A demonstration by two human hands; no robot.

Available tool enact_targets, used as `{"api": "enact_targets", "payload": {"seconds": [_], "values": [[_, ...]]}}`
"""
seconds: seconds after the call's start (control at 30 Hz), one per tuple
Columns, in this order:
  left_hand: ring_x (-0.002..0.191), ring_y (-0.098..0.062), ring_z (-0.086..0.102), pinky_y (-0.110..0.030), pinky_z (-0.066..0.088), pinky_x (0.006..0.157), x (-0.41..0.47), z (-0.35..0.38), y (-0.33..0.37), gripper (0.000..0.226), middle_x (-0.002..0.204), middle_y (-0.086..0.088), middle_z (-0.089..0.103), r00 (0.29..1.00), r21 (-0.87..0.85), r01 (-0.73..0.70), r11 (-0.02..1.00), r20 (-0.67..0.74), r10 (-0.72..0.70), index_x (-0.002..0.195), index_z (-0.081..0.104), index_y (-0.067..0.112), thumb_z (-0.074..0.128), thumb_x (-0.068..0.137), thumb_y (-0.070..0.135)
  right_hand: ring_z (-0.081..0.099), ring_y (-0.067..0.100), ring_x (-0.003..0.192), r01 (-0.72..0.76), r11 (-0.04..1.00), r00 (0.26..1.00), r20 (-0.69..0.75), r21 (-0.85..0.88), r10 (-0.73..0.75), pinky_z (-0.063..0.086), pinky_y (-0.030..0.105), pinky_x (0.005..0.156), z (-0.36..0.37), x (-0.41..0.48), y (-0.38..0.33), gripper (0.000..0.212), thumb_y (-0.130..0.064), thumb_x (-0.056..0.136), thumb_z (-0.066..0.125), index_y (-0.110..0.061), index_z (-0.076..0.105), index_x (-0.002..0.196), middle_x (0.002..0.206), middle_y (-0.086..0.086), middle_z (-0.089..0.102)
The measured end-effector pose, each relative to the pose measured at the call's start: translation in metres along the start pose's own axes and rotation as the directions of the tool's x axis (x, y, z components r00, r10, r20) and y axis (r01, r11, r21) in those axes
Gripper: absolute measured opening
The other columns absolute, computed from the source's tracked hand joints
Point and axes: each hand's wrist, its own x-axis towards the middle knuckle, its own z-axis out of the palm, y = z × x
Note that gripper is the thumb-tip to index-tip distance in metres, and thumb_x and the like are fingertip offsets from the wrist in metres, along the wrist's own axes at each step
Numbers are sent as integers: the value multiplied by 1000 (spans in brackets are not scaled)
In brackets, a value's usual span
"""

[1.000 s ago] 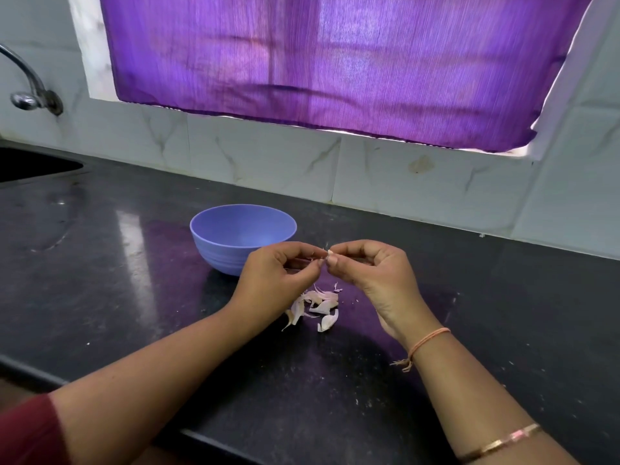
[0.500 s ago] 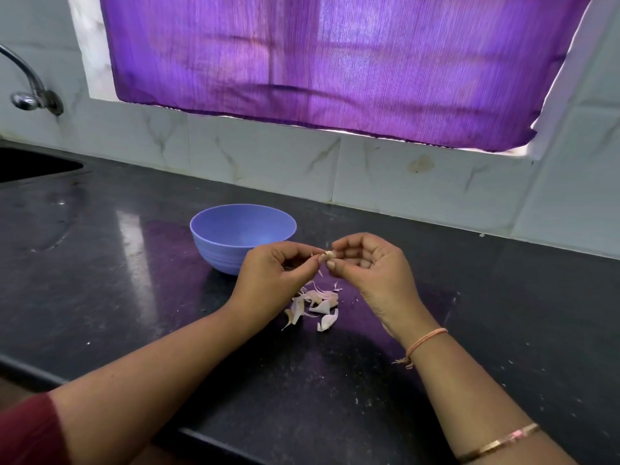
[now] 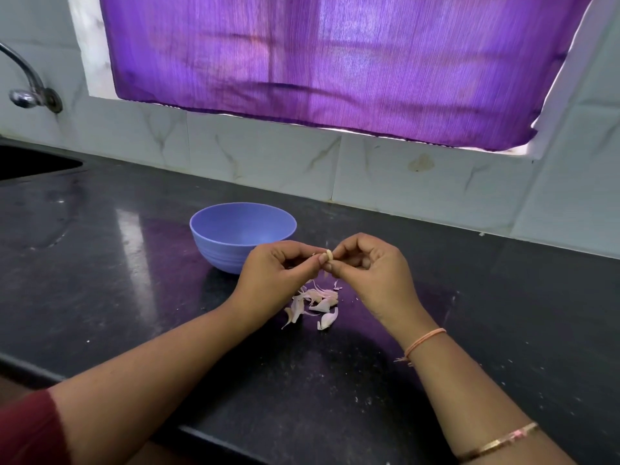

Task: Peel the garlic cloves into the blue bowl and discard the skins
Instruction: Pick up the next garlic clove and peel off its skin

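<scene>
A small pale garlic clove (image 3: 329,255) is pinched between the fingertips of my left hand (image 3: 278,275) and my right hand (image 3: 372,273), held above the black counter. The blue bowl (image 3: 235,226) stands just behind my left hand; its inside looks empty from here. Under my hands lies a little heap of pinkish-white garlic skins (image 3: 315,305) on the counter.
The black counter (image 3: 134,280) runs left to a sink (image 3: 30,162) with a tap (image 3: 27,92) above it. A tiled wall and a purple curtain (image 3: 335,62) close off the back. The counter's front edge (image 3: 33,370) is near my elbows.
My hands have stayed in place over the skins. The fingers have worked at the clove, and more of its pale body now shows between the fingertips.
</scene>
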Motion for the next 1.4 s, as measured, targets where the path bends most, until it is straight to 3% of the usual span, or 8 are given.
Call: {"api": "enact_targets", "payload": {"seconds": [0.1,0.2,0.37,0.7,1.0,1.23,1.4], "values": [[73,-18,66,-28,54,71,0,0,0,10,81,-7,73,1000,-21,16,1000,12,-16,90,74,17,67,84,14,69,16,72,16,1000,1000,1,-23,-16,58,29,71,0,-1,1,20,-4,71,76,-16,60,69,73,5,68],[69,-5,63,-18,52,69,0,-1,2,10,82,-7,73,1000,-45,20,999,19,-19,90,75,14,67,83,14,67,7,68,44,998,999,6,-35,-44,56,20,67,0,-1,0,20,-2,73,75,-15,60,70,72,1,67],[73,-8,64,-18,52,70,0,-1,1,10,82,-4,74,998,-96,55,994,29,-53,88,75,14,66,83,12,66,6,68,85,992,996,9,-93,-85,53,14,64,0,-1,1,13,-2,74,74,-8,62,73,75,6,66],[75,-10,65,-20,53,72,0,-1,1,10,82,-4,74,997,-137,73,988,45,-67,86,75,14,66,83,12,69,11,72,119,983,993,7,-138,-119,55,16,66,0,0,2,11,1,75,72,-5,63,76,78,8,67],[70,-6,64,-16,50,66,1,0,1,11,77,-2,74,996,-165,91,982,27,-87,84,75,11,65,83,7,62,2,69,190,956,981,16,-223,-192,49,10,60,3,0,5,11,1,74,73,-5,63,74,74,2,63],[73,-13,66,-25,55,72,1,1,1,12,77,-5,74,998,-103,55,993,-31,-58,83,74,14,64,84,8,64,4,66,121,982,993,10,-145,-120,52,12,61,3,0,2,9,-4,77,73,-6,64,76,75,3,66],[71,-9,66,-22,55,70,2,0,2,11,77,-3,73,998,-59,34,998,-52,-37,85,74,16,64,84,10,65,7,68,102,991,995,11,-88,-101,53,14,63,3,-2,-1,11,-2,78,70,-11,63,77,74,-3,66]]}}
